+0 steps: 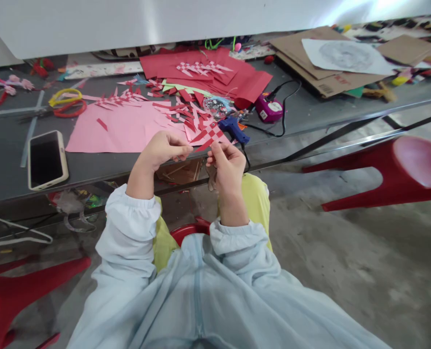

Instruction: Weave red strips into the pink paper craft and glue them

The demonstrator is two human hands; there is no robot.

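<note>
Head view: woven red-and-pink paper piece (211, 132) is held over the front edge of the desk (5, 145), between both hands. Pinched by the grip of the right hand (230, 161), thumb on its lower side. Grip of the left hand (164, 146) is curled, fingertips drawn together; whether a strip tip is caught there cannot be told. Key relation: piece lies just up-left of the right fingertips in frame, up-right of the left ones. Long axis is slanted, checkered end up and right, red tails (200, 136) pointed down-left toward the left hand. Right hand is nearer, in contact; left hand is placed just beside the tail tips. Blue glue gun (233, 128) is seen just right of the weave, pink sheet (128, 131) behind and to the left.
</note>
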